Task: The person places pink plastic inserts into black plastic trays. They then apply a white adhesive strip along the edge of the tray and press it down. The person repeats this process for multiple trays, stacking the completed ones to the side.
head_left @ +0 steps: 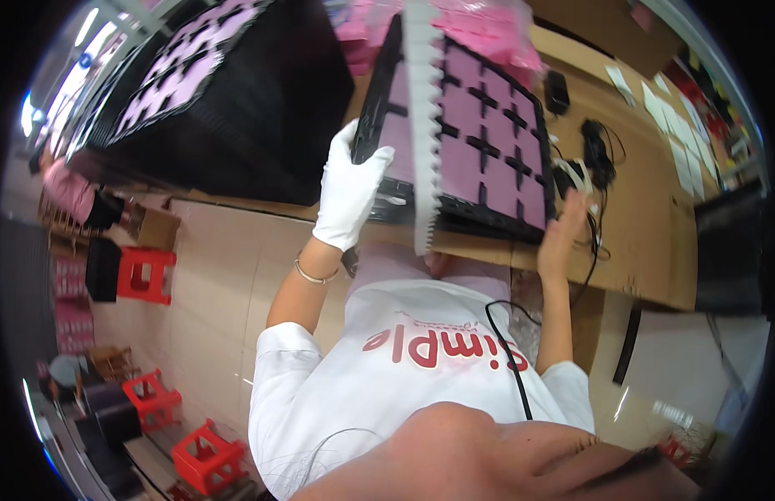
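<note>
Nearest the lens, a white shirt [421, 359] with a black cable [508, 351] across it. At left, red plastic stools [145, 271] on pale floor tiles. Gloved left hand [350, 196] closed on the near-left edge of a black tray stack [462, 125] — rigid, gridded, pink pads in its cells, long axis running away. Bare right hand [571, 230] against the stack's right corner, fingers half hidden, grip unclear — both equally near. Brown cardboard-covered worktop [646, 217] beneath.

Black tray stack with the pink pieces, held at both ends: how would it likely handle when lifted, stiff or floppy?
The black tray stack looks fairly stiff: it spans between the gloved left hand and bare right hand without visible sag. Many layers suggest some weight. The pink pieces could shift if tilted.
</note>
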Action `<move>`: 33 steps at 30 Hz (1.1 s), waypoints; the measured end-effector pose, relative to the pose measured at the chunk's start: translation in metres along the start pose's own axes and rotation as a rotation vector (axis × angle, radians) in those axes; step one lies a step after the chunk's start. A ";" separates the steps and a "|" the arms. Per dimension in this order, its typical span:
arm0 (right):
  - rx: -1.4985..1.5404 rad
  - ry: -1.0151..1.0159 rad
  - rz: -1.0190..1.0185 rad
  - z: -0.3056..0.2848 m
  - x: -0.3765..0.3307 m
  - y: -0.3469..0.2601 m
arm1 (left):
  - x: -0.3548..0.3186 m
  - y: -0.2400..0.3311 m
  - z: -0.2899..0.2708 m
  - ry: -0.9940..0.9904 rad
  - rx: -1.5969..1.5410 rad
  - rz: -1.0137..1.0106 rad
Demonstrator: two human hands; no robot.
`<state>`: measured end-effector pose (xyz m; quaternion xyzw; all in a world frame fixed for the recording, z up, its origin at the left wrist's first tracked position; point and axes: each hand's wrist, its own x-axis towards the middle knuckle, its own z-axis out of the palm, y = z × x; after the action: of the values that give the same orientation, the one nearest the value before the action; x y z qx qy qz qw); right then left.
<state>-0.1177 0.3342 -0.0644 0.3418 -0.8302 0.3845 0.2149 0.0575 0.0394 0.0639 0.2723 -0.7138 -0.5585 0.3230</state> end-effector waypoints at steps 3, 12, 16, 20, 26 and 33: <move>0.095 0.196 -0.026 -0.026 0.019 -0.035 | -0.003 0.072 -0.040 0.123 0.140 0.284; 0.310 0.082 0.110 -0.013 0.007 -0.032 | 0.141 0.127 -0.384 0.478 0.586 0.476; 0.287 0.028 0.186 -0.010 0.004 -0.035 | 0.210 0.094 -0.471 0.547 -0.147 0.156; 0.219 -0.017 0.163 -0.008 0.006 -0.038 | 0.223 0.061 -0.505 0.439 0.044 -0.019; 0.272 -0.003 0.154 -0.005 0.016 -0.054 | 0.179 0.110 -0.398 0.817 1.479 0.138; 0.277 -0.046 0.044 0.003 0.029 -0.072 | 0.078 0.128 -0.171 -0.028 0.993 0.910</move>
<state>-0.0847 0.2865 -0.0126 0.3585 -0.7812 0.4921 0.1382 0.1346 -0.0963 0.2292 0.0533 -0.9336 0.0244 0.3535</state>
